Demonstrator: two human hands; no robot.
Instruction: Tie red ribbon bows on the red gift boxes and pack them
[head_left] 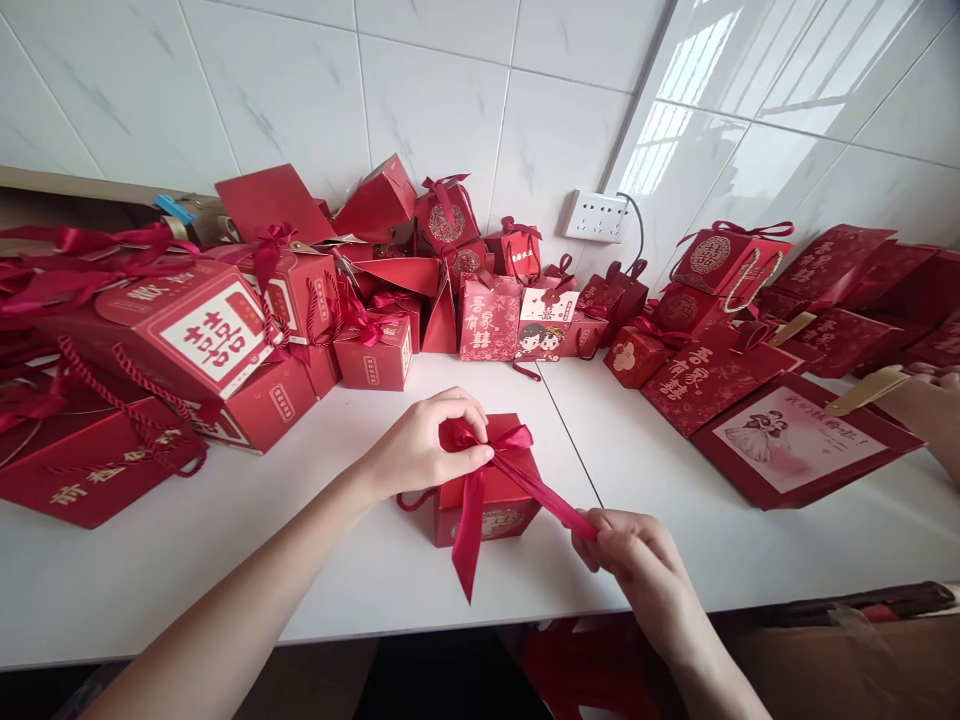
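A small red gift box [489, 490] with a gold emblem on its front stands upright on the white table [360, 570], a cord handle at its left side. Across its top lies a dark red satin ribbon [469, 540] tied in a bow. My left hand [431, 440] pinches the bow near its knot with thumb and forefinger. One ribbon tail hangs down over the box's front. The other runs taut to the right, where my right hand [634, 560] grips its end in closed fingers.
Stacked red gift boxes [217, 340] crowd the left; more boxes [487, 320] line the wall. A large card-fronted bag [772, 440] lies at right, with another person's hand [926, 410] beside it. A white power strip [595, 217] hangs on the tiled wall.
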